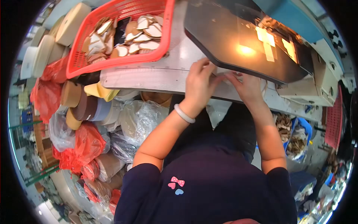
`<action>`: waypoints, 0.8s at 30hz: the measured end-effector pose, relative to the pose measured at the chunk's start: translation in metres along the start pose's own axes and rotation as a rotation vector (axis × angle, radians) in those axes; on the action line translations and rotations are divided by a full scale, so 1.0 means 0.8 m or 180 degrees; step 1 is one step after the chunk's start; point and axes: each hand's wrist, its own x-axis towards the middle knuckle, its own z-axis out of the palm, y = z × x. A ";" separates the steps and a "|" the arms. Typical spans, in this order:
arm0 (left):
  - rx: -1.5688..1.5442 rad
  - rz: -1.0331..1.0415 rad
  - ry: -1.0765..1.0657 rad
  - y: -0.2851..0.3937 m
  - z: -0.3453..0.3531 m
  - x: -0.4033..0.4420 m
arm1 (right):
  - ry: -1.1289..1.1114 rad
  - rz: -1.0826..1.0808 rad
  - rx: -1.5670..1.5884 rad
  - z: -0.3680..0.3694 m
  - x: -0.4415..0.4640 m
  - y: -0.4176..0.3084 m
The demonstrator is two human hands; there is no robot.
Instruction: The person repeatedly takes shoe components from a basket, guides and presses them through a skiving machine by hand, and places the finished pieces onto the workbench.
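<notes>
My left hand, with a pale bangle on its wrist, is at the front edge of a dark machine plate. Its fingers are curled, and the plate's edge partly hides their tips. Close beside it on the right, my right hand is closed in a pinch, thumb and finger pointing toward the left hand. Something small and pale seems to lie between the two hands, but I cannot make out what it is. Both hands are over the front strip of the grey worktable.
A red plastic basket of small cut pieces stands on the table at left. A lamp lights the plate beside a blue machine body. Rolls of material and plastic bags crowd the left floor; a blue bin stands right.
</notes>
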 end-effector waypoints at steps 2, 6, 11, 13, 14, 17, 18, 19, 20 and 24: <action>0.0159 0.0683 0.0233 0.002 -0.003 0.002 | 0.0010 -0.0066 -0.0285 -0.001 -0.004 0.000; -0.0579 0.0395 -0.0076 0.003 0.004 -0.004 | 0.0449 -0.0670 -0.0283 0.000 -0.011 0.010; -0.0376 0.0432 -0.0301 0.013 -0.017 -0.001 | 0.0639 -0.1482 -0.0339 -0.074 -0.021 -0.069; -0.0151 0.1154 0.0002 0.022 -0.033 -0.002 | 0.0685 -0.1434 0.0015 -0.103 -0.020 -0.102; -0.0202 0.1460 0.0123 0.032 -0.042 -0.001 | 0.0776 -0.1205 -0.0001 -0.117 -0.013 -0.115; -0.0301 0.1957 0.0055 0.073 -0.084 0.026 | 0.1033 -0.0955 -0.0349 -0.142 0.020 -0.125; -0.0208 0.2079 0.0158 0.092 -0.091 0.050 | 0.0907 -0.0519 -0.0206 -0.140 0.029 -0.121; -0.0038 0.2211 0.0189 0.106 -0.094 0.076 | 0.0786 -0.0095 -0.0052 -0.139 0.037 -0.116; 0.0023 0.2396 0.0286 0.115 -0.089 0.110 | 0.0805 -0.0096 -0.0159 -0.140 0.046 -0.115; -0.0032 0.2162 -0.0572 0.110 -0.078 0.169 | 0.0946 -0.0320 -0.0358 -0.139 0.067 -0.107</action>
